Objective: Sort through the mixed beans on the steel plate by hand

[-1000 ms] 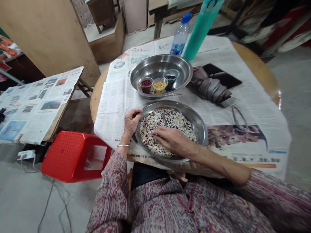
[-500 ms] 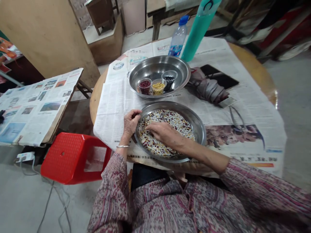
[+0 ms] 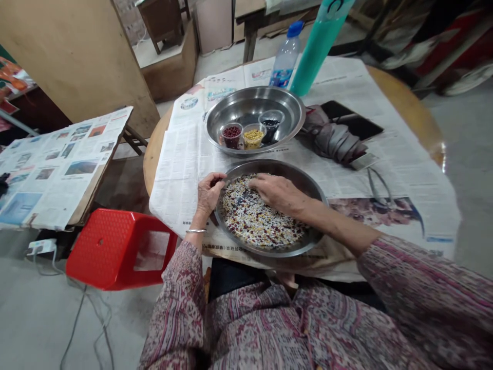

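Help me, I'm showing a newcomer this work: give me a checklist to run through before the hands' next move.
1. Left hand at left rim of near basin: ok.
2. Right hand over the mix: ok.
3. Grain pinched in right hand: cannot tell; too small to see.
4. Mix all one colour: not ok; white, yellow and dark red mingle.
5. Red cup, yellow cup and black cup inside far basin: ok.
6. Blue cap on clear bottle: ok.
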`<state>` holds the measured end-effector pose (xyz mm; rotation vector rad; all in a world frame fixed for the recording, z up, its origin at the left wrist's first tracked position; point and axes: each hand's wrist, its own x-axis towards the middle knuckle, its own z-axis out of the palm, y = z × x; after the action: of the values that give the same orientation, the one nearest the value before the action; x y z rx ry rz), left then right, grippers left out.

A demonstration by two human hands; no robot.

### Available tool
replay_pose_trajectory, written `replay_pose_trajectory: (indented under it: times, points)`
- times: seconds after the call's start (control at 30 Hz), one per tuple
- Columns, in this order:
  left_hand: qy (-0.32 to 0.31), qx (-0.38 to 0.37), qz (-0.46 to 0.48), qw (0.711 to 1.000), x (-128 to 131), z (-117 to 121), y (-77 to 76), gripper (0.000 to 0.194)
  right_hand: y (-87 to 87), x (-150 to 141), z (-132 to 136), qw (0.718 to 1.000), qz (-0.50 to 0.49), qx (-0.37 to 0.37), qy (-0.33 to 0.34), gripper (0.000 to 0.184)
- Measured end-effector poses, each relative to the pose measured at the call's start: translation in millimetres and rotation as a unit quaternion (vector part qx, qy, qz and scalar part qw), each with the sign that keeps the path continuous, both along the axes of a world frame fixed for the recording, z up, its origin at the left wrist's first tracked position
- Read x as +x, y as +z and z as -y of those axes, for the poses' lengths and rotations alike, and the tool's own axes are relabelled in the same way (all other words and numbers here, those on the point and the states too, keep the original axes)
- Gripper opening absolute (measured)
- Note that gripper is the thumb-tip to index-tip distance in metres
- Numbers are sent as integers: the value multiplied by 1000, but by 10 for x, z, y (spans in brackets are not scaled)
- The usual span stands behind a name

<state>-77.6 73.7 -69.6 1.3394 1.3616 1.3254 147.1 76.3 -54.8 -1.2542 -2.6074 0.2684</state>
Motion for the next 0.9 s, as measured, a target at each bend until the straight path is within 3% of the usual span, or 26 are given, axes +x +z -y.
replay_pose_trajectory:
  times: [0.07,0.17,0.33,0.43,0.53,0.67,0.8,0.9]
  points:
    - [0,-3,6,1000,1,-2,-6,18,-13,189,58,999,-23,-18,-13,33]
    - [-2,-10,10,1000,-1,-1,-10,18,-25,327,303,996,-72,-44,39,28]
    - [0,-3,9,1000,-5,5,3,18,-41,116,763,984,-103,-57,136,27]
    - [2,5,11,1000,-7,6,2,18,-40,-34,749,987,-48,-40,150,23]
    - [4,0,10,1000,-7,6,-7,18,-18,-41,531,994,-26,-14,107,31]
    - [0,-1,14,1000,-7,6,-10,18,38,79,260,999,-41,28,-3,38]
    - [3,0,16,1000,-6,8,5,18,84,102,250,994,-9,28,-105,32]
    - [3,-3,12,1000,-6,12,13,18,85,-24,351,995,-20,10,-99,39]
